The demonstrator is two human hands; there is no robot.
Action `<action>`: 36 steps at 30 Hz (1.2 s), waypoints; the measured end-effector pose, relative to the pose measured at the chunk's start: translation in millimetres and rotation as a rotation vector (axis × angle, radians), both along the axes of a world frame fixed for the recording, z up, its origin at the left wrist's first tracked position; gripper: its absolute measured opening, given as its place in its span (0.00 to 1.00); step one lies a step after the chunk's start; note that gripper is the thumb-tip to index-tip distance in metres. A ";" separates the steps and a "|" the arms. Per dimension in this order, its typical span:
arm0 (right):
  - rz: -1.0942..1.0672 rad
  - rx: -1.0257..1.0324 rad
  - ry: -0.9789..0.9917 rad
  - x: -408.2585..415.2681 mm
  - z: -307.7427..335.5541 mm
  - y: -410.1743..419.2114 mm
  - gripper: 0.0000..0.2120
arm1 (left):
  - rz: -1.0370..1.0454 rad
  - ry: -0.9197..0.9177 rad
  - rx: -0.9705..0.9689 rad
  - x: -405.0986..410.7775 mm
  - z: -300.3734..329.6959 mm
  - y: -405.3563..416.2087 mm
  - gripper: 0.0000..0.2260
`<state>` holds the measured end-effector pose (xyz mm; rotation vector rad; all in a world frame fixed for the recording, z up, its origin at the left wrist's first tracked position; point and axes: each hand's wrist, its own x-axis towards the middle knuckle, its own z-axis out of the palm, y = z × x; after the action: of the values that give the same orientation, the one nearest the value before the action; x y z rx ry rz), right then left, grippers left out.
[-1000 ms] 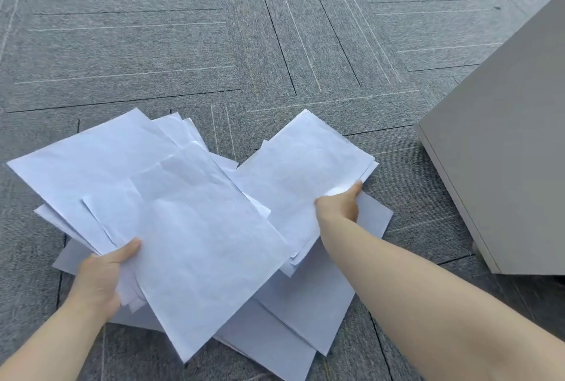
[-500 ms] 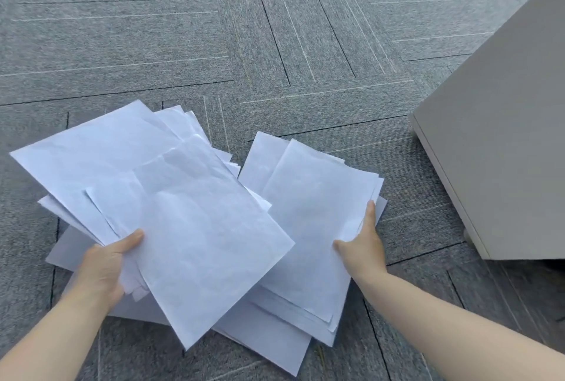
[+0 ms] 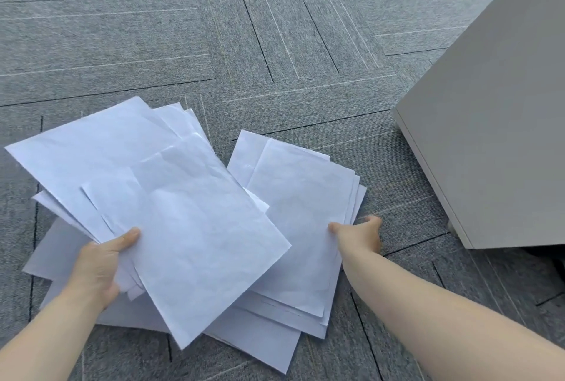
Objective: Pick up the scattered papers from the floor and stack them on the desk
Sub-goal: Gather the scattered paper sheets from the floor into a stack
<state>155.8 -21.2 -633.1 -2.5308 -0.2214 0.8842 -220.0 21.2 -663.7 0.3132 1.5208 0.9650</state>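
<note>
Our left hand (image 3: 97, 264) grips a fanned sheaf of white papers (image 3: 146, 197), thumb on top, fingers curled beneath, lifted off the grey carpet floor (image 3: 214, 38). Our right hand (image 3: 359, 235) rests at the right edge of a second pile of papers (image 3: 299, 212) lying flat on the floor; thumb touches the top sheet, the other fingers relaxed. A grey cabinet (image 3: 489, 136) stands near, to the right.
</note>
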 end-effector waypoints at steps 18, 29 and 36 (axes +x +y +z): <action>0.116 0.041 -0.003 -7.2 -10.9 32.7 0.05 | -0.013 0.041 -0.007 1.1 -2.5 -3.0 0.14; 0.195 0.173 0.162 -25.0 -17.6 33.5 0.03 | -0.017 0.021 -0.001 2.2 0.9 -7.5 0.15; 0.243 0.453 -0.024 -3.6 -8.6 54.5 0.07 | -0.037 0.080 -0.013 2.1 7.1 -7.9 0.09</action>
<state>152.2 33.3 -641.6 -2.1187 -0.6688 0.7846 -217.9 13.2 -656.6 0.3738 1.5874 0.9225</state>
